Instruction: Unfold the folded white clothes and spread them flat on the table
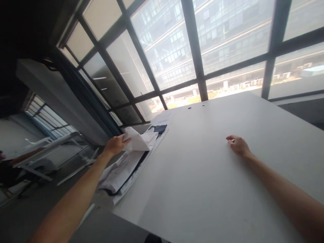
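Observation:
My left hand (pixel 117 145) is closed on the edge of a thin white sheet (pixel 138 139); whether it is paper or cloth I cannot tell. The sheet is partly lifted and folds over at the far part of a flat pile (pixel 124 170) of white and dark layers. This pile lies along the left edge of the white table (pixel 192 172). Well apart from it, my right hand (pixel 238 145) is at the table's right half, its fingers curled in toward the thumb. A small pale spot shows at its fingertips, too small to name.
Dark fabric (pixel 159 129) shows at the pile's far end, with white sheets (pixel 162 116) beyond. Large framed windows (pixel 174 50) rise behind the table, a dark curtain (pixel 86 98) to their left. Further left are a metal-framed table (pixel 60 143) and a person (pixel 10 172).

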The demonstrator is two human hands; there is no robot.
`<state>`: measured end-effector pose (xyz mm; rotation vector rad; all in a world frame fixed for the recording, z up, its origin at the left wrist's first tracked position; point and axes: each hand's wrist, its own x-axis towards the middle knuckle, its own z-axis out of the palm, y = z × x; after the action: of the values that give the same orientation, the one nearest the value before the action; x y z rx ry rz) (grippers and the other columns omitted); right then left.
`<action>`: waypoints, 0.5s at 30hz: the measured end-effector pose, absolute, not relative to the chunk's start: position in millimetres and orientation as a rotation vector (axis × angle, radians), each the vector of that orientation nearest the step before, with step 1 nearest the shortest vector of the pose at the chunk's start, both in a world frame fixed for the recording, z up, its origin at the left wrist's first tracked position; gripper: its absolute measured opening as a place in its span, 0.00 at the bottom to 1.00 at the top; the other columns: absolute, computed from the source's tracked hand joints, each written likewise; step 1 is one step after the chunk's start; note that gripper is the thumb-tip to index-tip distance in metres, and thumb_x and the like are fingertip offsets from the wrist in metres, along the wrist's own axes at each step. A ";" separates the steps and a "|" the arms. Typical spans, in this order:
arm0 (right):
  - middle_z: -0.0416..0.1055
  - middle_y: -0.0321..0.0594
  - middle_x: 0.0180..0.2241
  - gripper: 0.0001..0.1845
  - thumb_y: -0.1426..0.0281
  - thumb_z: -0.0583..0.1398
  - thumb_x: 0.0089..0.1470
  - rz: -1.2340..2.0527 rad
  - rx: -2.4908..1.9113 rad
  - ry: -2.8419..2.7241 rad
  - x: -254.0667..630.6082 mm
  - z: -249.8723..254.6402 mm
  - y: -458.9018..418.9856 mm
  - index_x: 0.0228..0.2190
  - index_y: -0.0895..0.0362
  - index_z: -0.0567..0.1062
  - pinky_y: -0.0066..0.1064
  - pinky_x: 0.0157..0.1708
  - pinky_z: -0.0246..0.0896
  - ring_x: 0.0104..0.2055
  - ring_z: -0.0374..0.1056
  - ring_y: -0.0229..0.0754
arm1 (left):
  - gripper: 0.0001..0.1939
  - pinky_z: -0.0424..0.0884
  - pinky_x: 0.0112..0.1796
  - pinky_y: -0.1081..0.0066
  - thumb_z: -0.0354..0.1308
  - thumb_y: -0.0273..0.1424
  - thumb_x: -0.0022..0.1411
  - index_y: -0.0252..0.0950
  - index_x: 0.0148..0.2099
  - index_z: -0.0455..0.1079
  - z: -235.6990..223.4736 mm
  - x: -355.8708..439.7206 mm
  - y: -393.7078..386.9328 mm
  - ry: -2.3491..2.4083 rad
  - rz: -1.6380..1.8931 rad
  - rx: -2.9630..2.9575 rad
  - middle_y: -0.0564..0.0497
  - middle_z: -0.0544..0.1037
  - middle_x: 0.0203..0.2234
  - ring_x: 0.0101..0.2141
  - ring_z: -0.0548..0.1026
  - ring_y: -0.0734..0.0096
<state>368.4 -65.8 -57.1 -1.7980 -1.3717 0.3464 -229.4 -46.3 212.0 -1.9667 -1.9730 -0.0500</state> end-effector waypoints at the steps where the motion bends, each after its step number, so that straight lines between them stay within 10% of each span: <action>1: 0.81 0.49 0.38 0.17 0.71 0.57 0.52 0.363 -1.772 -1.353 368.6 -56.5 -66.2 0.40 0.59 0.82 0.34 0.43 0.66 0.39 0.76 0.47 | 0.24 0.65 0.41 0.70 0.49 0.49 0.71 0.33 0.47 0.73 214.2 -209.8 -48.5 -1.873 -0.104 -1.970 0.47 0.79 0.34 0.43 0.76 0.54; 9: 0.81 0.48 0.36 0.15 0.68 0.57 0.48 0.456 -1.624 -1.270 374.6 -52.2 -65.3 0.34 0.58 0.81 0.34 0.38 0.68 0.35 0.75 0.45 | 0.15 0.66 0.50 0.56 0.53 0.37 0.71 0.35 0.50 0.76 111.3 28.0 -112.9 -1.270 -0.194 -2.619 0.36 0.81 0.41 0.42 0.79 0.50; 15: 0.80 0.46 0.32 0.19 0.66 0.53 0.48 0.480 -1.518 -1.231 383.5 -45.1 -65.5 0.35 0.61 0.80 0.30 0.29 0.67 0.26 0.72 0.40 | 0.19 0.72 0.42 0.61 0.59 0.47 0.67 0.42 0.53 0.73 56.0 116.1 -184.2 -0.688 -0.207 -3.152 0.43 0.82 0.39 0.41 0.80 0.55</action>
<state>383.5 -65.5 -45.1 -1.5180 -1.2306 0.4804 116.1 -184.2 56.0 -3.1519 -0.6879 -0.2065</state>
